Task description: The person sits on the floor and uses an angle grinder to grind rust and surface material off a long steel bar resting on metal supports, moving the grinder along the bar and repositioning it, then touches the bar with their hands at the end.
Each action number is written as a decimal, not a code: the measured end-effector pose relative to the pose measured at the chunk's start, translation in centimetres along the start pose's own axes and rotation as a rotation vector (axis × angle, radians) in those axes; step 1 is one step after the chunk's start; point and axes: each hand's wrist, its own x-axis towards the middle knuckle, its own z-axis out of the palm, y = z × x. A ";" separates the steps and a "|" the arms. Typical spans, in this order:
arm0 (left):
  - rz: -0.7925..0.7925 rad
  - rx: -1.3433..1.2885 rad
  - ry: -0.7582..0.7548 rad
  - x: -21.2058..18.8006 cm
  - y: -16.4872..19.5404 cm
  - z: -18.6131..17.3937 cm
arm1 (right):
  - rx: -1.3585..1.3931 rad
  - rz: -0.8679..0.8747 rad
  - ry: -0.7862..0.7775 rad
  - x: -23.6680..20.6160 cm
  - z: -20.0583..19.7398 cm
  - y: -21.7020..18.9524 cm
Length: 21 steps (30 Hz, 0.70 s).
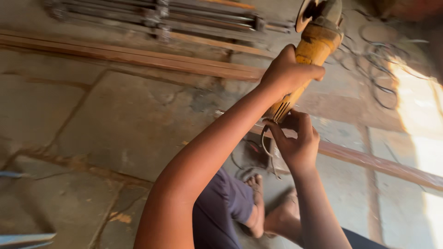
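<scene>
A yellow angle grinder [315, 46] is held up over the floor, its disc and guard at the top of the view. My left hand [288, 73] is wrapped around the middle of the grinder's body. My right hand [297, 140] grips the tool's rear end, where the cable [264, 143] comes out and loops down. A long wooden strip [369, 161] lies on the floor just beneath my hands. My bare feet [272, 212] rest on the stone floor below.
Another long wooden plank [134, 57] lies across the cracked stone floor. Dark metal bars [161, 16] are stacked at the top. Loose wires [380, 69] coil on the floor at the right, beside a bright sunlit patch [422, 120].
</scene>
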 end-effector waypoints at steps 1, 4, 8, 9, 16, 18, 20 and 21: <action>0.002 0.055 0.012 -0.8 0.1 -1.2 | 0.031 0.029 -0.047 0.4 0.6 -0.4; 0.074 0.104 0.092 -3.0 -1.3 -4.4 | 0.117 0.109 -0.164 0.3 2.7 -0.7; 0.082 0.295 0.251 -4.5 -4.7 -7.5 | 0.223 0.116 -0.244 -1.2 8.2 -0.7; 0.074 0.327 0.270 -4.6 -5.7 -8.2 | 0.229 0.105 -0.261 -1.4 9.4 -0.6; -0.101 0.600 0.360 -7.0 -16.4 -10.9 | 0.182 0.168 -0.626 -5.8 9.9 4.7; -0.021 0.635 0.438 -9.0 -20.9 -12.5 | 0.069 0.204 -0.728 -7.8 6.2 8.0; -0.170 0.739 0.506 -11.8 -26.0 -13.9 | -0.101 0.338 -0.891 -10.5 1.1 10.4; -0.194 0.750 0.541 -14.2 -28.6 -14.3 | -0.162 0.491 -0.984 -11.8 -1.9 11.3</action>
